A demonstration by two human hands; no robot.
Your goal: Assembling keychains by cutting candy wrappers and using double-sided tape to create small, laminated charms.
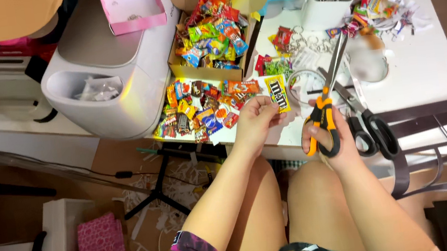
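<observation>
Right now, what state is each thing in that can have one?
Left hand: fingers pinching the yellow candy packet, held up.
Right hand: gripping the orange-handled scissors, blades nearly shut.
Black-handled scissors: lying on the table, untouched.
Cardboard box: open, full of candy.
Pink box: open.

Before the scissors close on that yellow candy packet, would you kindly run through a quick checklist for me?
1. Left hand pinches the yellow packet at its lower edge: ok.
2. Right hand is in the handles of the orange scissors: ok.
3. Blades open: cannot tell.
4. Blades at the packet: not ok, they point past it.
5. Fingers away from the blades: ok.
6. Black scissors lie close by the right hand: not ok.
</observation>
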